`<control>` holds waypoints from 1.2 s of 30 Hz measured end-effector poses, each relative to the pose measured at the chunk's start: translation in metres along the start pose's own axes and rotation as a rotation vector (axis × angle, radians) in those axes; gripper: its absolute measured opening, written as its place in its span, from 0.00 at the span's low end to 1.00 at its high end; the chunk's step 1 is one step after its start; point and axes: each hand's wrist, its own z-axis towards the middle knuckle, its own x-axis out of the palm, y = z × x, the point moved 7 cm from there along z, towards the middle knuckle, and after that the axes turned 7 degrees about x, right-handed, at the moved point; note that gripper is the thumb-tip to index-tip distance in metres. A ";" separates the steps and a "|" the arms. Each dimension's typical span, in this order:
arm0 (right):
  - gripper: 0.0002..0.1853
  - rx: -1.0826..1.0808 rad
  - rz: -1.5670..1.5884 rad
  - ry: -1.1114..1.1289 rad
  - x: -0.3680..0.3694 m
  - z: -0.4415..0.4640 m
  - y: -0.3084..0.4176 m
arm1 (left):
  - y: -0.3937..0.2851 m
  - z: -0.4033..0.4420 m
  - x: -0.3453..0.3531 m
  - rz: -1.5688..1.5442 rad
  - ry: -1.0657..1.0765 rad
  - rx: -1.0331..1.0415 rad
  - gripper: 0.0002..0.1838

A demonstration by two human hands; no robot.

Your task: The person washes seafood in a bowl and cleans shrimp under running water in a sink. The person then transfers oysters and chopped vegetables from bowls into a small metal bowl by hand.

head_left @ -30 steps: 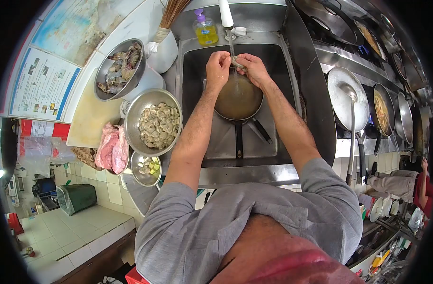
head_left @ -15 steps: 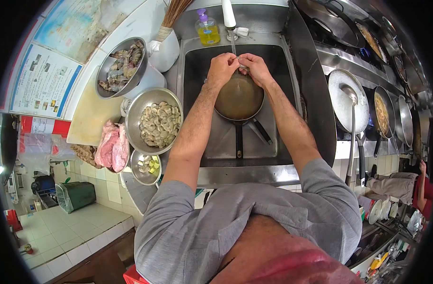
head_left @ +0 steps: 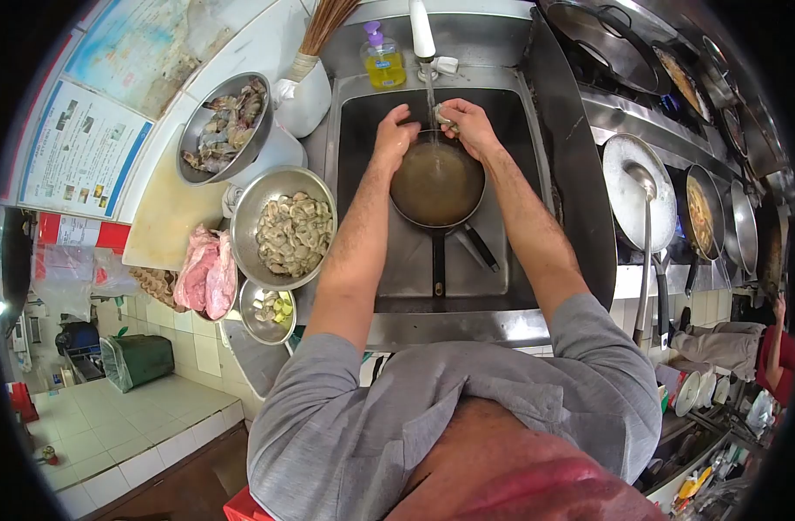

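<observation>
here's the sink [head_left: 491, 282], biggest thing in play, with a black-handled pan [head_left: 439, 265] lying in it, full of cloudy water. it looks brimful, so a knock on that handle could slop it over the rim.

just outside, to the left, a large steel bowl [head_left: 244, 204] carries pale peeled shrimp [head_left: 291, 230]; beyond it, a smaller bowl [head_left: 255, 146] of shell-on ones sits tilted, and a careless forearm could tip it. nearer the body, a little bowl [head_left: 263, 333] holds pale and green pieces, right up against raw meat [head_left: 208, 273], where juices could drip across.

now the hands! left hand [head_left: 395, 132]: grip open, fingers spread over the pan's far-left edge, nothing visible in it. right hand [head_left: 468, 127]: fingertips pinching a shrimp [head_left: 447, 120], right beside the running stream [head_left: 431, 95] from the tap, above the pan. that's a small, wet, slick thing in a light pinch; the flow could wash it loose, and in such murky water it would be hard to spot.
</observation>
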 end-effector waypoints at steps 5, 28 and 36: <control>0.06 -0.004 -0.058 0.057 0.008 0.016 -0.005 | 0.001 0.005 0.032 -0.364 0.140 -0.204 0.11; 0.13 0.075 -0.165 0.093 0.024 0.029 -0.004 | 0.022 0.007 0.006 -0.467 -0.205 -0.153 0.09; 0.14 -0.061 -0.804 -0.004 0.019 0.028 0.022 | 0.011 0.020 0.031 -0.534 -0.149 -0.187 0.12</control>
